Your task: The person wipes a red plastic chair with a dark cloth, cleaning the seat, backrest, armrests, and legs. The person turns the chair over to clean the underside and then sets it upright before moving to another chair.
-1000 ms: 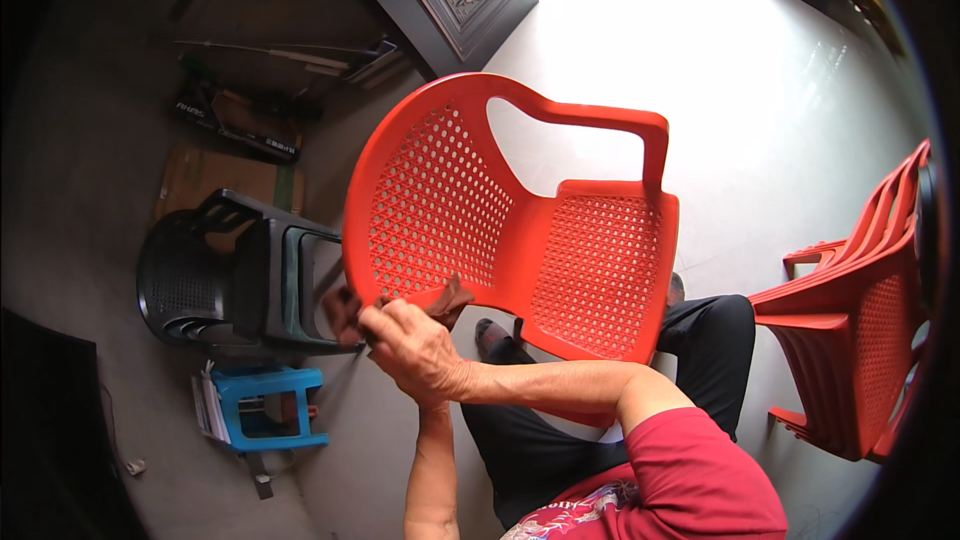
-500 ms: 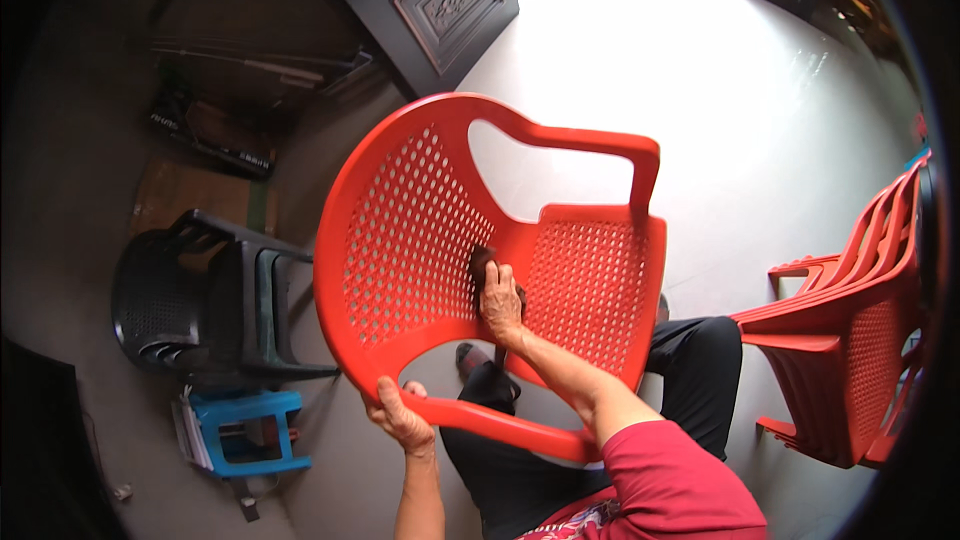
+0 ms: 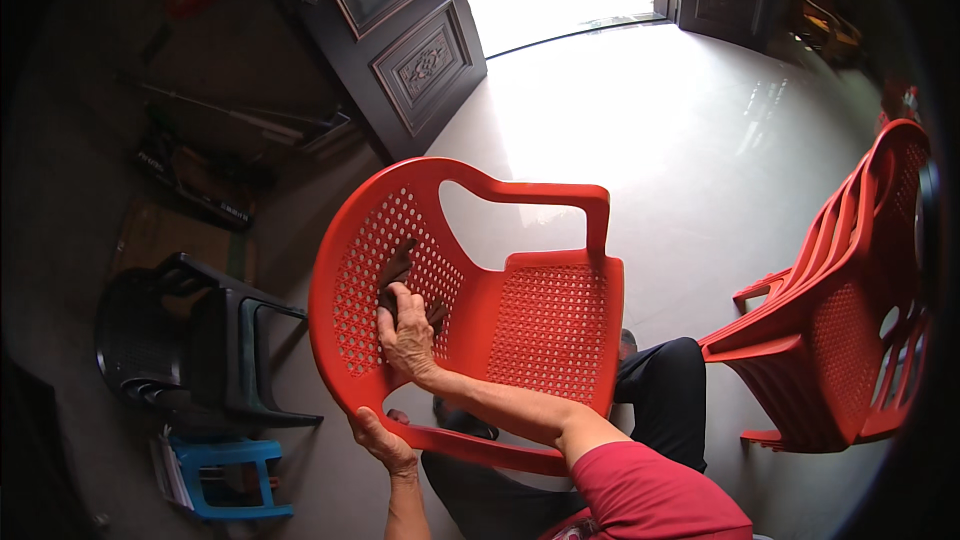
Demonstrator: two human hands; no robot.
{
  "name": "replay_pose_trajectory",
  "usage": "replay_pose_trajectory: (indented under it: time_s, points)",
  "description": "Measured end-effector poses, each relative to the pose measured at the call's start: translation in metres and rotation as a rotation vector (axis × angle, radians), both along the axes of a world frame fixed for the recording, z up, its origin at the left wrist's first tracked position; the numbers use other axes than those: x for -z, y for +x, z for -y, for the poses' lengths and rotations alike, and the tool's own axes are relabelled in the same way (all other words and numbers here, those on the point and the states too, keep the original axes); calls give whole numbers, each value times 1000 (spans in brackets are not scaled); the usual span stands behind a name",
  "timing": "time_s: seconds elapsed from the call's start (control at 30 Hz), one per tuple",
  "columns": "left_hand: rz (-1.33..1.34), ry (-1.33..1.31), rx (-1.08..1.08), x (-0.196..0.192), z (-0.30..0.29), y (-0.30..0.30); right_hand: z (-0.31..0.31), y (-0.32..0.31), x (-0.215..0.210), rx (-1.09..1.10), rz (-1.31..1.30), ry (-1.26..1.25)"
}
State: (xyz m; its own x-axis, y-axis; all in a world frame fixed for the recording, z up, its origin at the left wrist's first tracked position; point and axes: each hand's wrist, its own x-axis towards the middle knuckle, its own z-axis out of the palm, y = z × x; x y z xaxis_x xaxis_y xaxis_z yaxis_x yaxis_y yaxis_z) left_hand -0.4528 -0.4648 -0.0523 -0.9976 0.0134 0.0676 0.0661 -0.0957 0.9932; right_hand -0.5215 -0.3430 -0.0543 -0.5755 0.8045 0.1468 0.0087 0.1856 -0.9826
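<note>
A red plastic armchair [image 3: 560, 340] with a perforated seat and backrest is tipped in front of me, its back to the left. My left hand [image 3: 385, 443] grips the chair's frame where the near armrest meets the backrest. Against the inner face of the backrest, my right hand [image 3: 408, 335] presses a dark brown cloth [image 3: 397, 265]. Parts of the cloth stick out beyond the fingers; the rest is hidden beneath them.
Stacked red chairs [image 3: 830, 340] stand at the right. On the left are dark stacked chairs [image 3: 200, 340] and a small blue stool [image 3: 235, 475]. A dark panelled door [image 3: 420, 60] stands ajar beside the bright doorway ahead.
My right hand has moved the cloth left, from near the seat to the middle of the backrest. My left hand keeps its grip. The view has shifted, showing more of the doorway.
</note>
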Motion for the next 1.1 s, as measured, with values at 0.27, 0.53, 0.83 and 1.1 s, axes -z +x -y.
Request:
replay_pose_trajectory:
  time_s: [0.27,0.53,0.83,1.1]
  points:
    - [-82,603,563,-19,-14,-2,74,109,-32,-314,31,455]
    - [182,32,135,-9,1,-1,48,213,-3,-695,197,848]
    - [368,165,492,-21,24,3,24,252,-14,-474,223,809]
    - [375,224,520,-17,22,-3,65,130,-2,-208,125,469]
